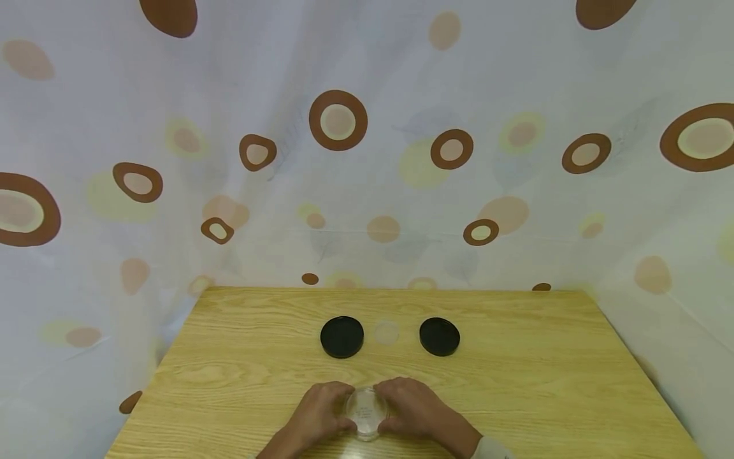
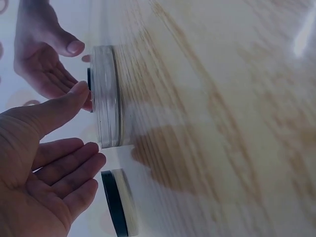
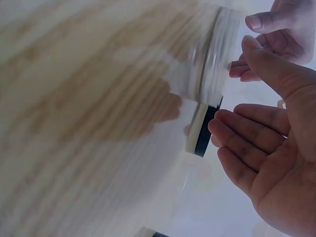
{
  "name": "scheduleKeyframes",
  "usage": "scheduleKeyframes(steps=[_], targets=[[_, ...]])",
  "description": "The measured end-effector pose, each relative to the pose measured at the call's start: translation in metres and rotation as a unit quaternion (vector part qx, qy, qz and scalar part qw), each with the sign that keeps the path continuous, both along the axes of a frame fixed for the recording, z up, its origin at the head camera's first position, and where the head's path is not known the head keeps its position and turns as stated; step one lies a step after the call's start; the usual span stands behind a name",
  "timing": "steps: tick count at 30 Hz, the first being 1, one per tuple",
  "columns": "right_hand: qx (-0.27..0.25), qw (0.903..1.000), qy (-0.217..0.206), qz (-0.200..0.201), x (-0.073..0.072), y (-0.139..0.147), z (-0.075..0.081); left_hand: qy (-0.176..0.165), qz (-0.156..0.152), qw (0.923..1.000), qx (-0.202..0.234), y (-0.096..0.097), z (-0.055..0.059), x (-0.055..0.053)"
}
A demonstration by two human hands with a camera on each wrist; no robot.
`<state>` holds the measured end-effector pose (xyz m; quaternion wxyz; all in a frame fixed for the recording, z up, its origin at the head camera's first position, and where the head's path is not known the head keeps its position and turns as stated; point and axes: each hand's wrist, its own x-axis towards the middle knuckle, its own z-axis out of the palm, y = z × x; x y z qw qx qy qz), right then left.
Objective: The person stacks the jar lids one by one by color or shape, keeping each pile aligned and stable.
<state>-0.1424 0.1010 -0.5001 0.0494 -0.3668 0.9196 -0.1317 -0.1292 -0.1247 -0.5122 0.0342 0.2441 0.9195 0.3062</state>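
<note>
A clear round petri dish (image 1: pixel 367 414) with faint print on its top lies flat on the table at the near middle. Seen edge-on in the left wrist view, the dish (image 2: pixel 106 96) has stacked clear walls. My left hand (image 1: pixel 323 411) is at its left side, thumb and fingertips right at the rim, fingers slightly bent and spread from the thumb. On the opposite side my right hand (image 1: pixel 414 409) mirrors it, its thumb and fingertips close to the rim. In the right wrist view the palm of that hand (image 3: pixel 276 148) faces the dish with relaxed fingers.
Two shallow round black dishes, one left (image 1: pixel 341 336) and one right (image 1: pixel 439 336), lie farther back on the wood-grain table (image 1: pixel 545 382). Between them lies a small clear disc (image 1: pixel 387 332). A patterned curtain (image 1: pixel 378 191) surrounds the table's back and sides.
</note>
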Motion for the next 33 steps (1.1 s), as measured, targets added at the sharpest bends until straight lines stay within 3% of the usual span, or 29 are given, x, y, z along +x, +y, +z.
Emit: scheduleKeyframes(steps=[13, 22, 29, 33], targets=[[-0.011, 0.9994, -0.013, -0.031, -0.008, 0.010, 0.010, 0.028, -0.009, 0.9995, -0.012, 0.013, 0.005, -0.012], [-0.027, 0.9980, -0.009, -0.057, -0.023, 0.015, 0.018, 0.003, 0.006, 0.9999, 0.008, 0.020, 0.016, -0.032], [-0.043, 0.9965, 0.004, -0.072, -0.035, 0.020, 0.020, 0.045, 0.014, 0.9989, -0.004, 0.026, 0.015, -0.047], [-0.051, 0.9951, -0.005, -0.085, -0.040, 0.024, 0.022, 0.049, 0.017, 0.9987, 0.002, 0.028, 0.015, -0.053]])
